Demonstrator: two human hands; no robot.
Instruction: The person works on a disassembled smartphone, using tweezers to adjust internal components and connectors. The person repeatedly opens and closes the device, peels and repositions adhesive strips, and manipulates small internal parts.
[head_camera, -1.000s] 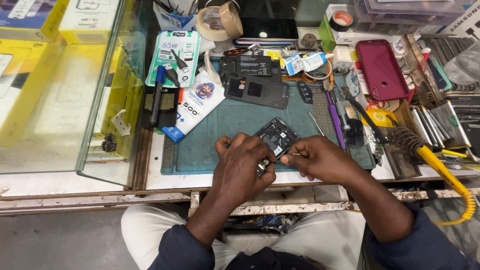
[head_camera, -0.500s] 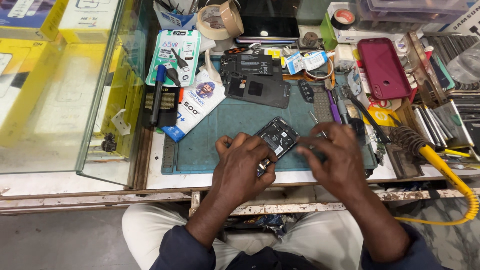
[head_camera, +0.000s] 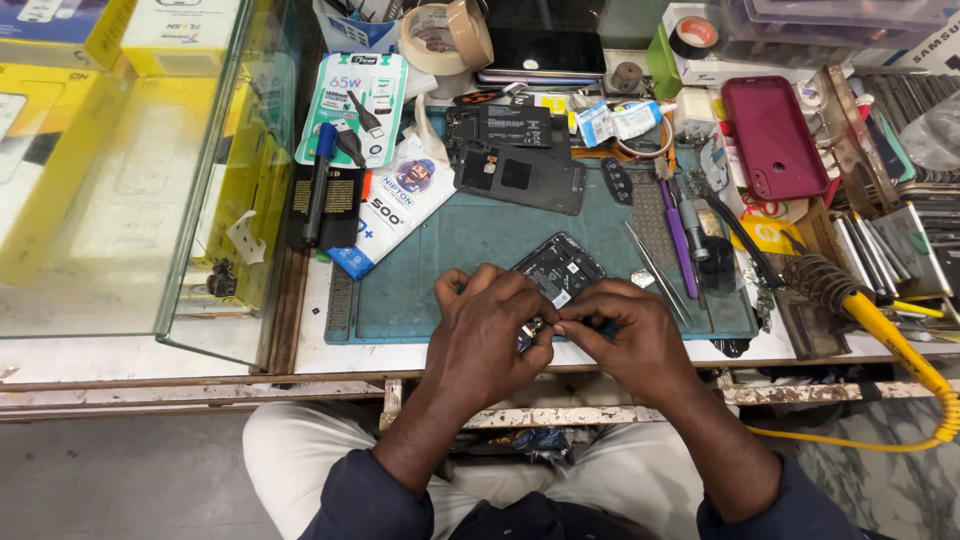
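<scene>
An opened black phone (head_camera: 558, 269) with its back off lies tilted on the teal work mat (head_camera: 450, 245). My left hand (head_camera: 488, 335) covers the phone's near end and grips it. My right hand (head_camera: 628, 335) meets the left at the phone's lower corner, its fingertips pinched on something small there that I cannot make out. Both hands hide the phone's lower half.
A black phone back cover (head_camera: 520, 175), tweezers (head_camera: 655, 272), a purple-handled tool (head_camera: 678, 232) and a tape roll (head_camera: 447, 35) lie beyond the mat. A dark red phone case (head_camera: 772, 137) and a yellow-handled soldering iron (head_camera: 870, 315) are at the right. A glass case (head_camera: 130, 170) stands left.
My right hand lifted over the phone half a second ago and has come back down to its lower corner, fingertips against my left hand. The phone has hardly shifted.
</scene>
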